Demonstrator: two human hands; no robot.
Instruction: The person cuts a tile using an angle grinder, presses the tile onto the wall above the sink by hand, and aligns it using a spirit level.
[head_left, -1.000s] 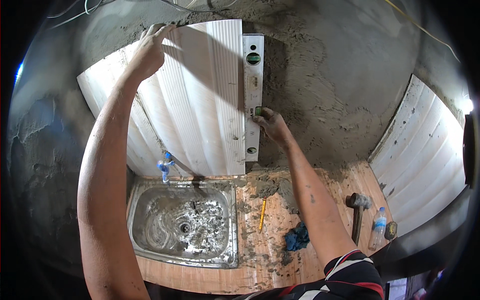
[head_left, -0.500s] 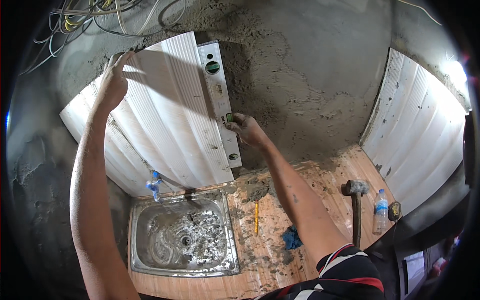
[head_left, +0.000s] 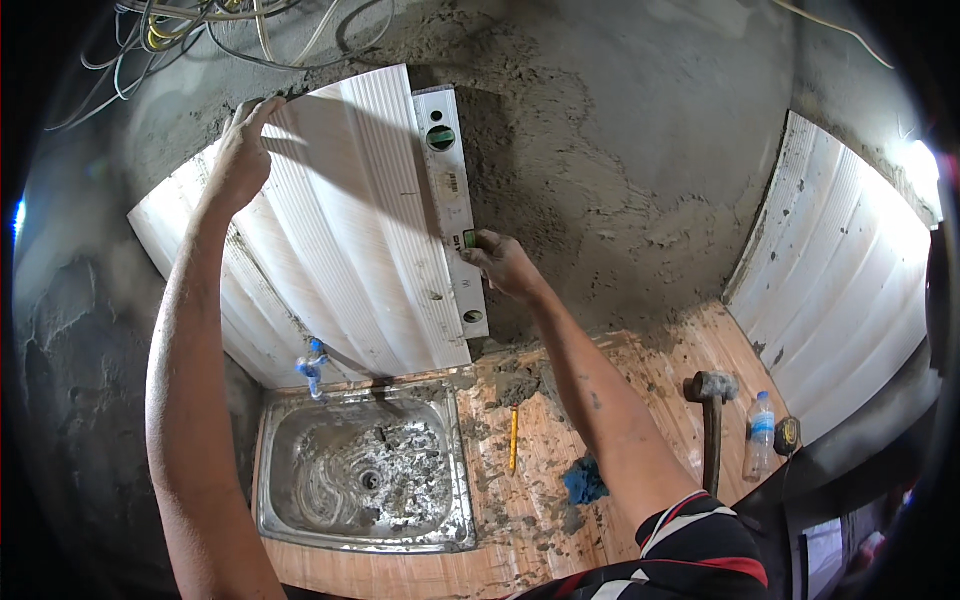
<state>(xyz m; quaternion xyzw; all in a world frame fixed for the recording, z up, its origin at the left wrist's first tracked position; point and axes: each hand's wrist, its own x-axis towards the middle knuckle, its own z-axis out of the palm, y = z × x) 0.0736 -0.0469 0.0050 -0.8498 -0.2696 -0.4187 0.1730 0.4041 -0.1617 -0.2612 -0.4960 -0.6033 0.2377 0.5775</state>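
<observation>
Now tipped a bit more leftward: white tile point(head_left: 340, 230) pressed flat by left hand point(head_left: 240, 150), level point(head_left: 452, 205) pinched in right hand point(head_left: 500, 262) fingers along its right edge.

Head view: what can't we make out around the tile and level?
- Spirit level vials: too small to read the bubbles.
- Right hand fingertips: hidden behind the level's edge.
- Left hand palm: faces away, pressed against the white ribbed tile, so contact is unseen.
- Mortar behind the tile: covered by the tile.
- Small dark round thing by the bottle: too small to identify.
</observation>
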